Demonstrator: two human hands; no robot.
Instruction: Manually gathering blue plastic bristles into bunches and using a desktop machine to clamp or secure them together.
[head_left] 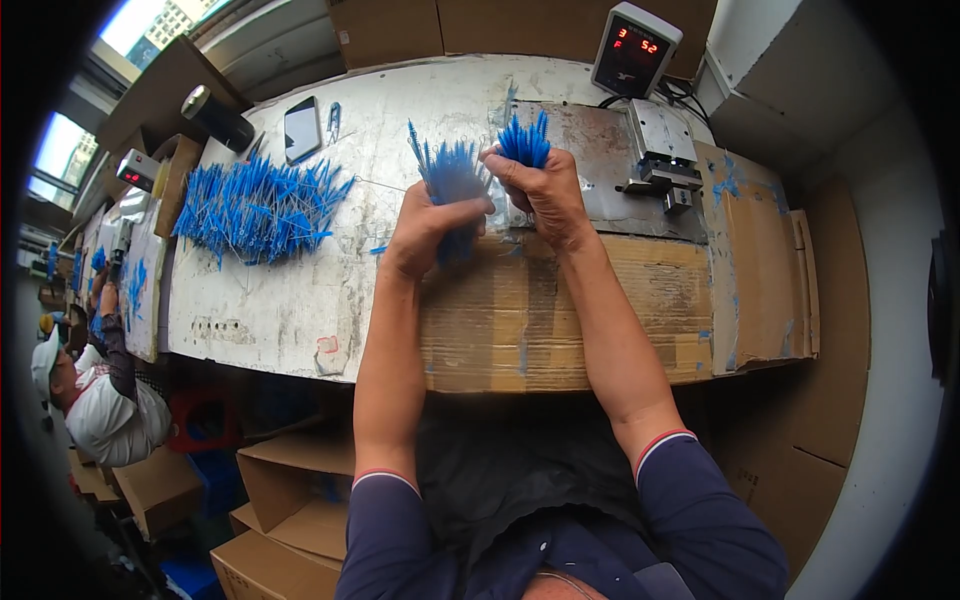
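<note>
My left hand [434, 228] is closed round a bundle of thin blue wire brushes [450, 170], which stands upright and is partly smeared by motion. Some blue also shows below that hand. Just to the right, my right hand [545, 195] grips a second bundle of blue wire brushes [524, 140], its tips pointing up and away from me. The two fists are close together above the far edge of a cardboard sheet [560, 310]. On the table to the left lies a large heap of the same blue pieces [260, 208], some with wire ends sticking out.
A metal fixture [662, 150] stands on a steel plate [590, 135] at the right, below a counter with a red display [637, 50]. Beyond the heap are a phone [302, 130] and a dark cylinder [217, 118]. A co-worker [105, 400] sits at far left. Cartons [290, 500] stand below the table.
</note>
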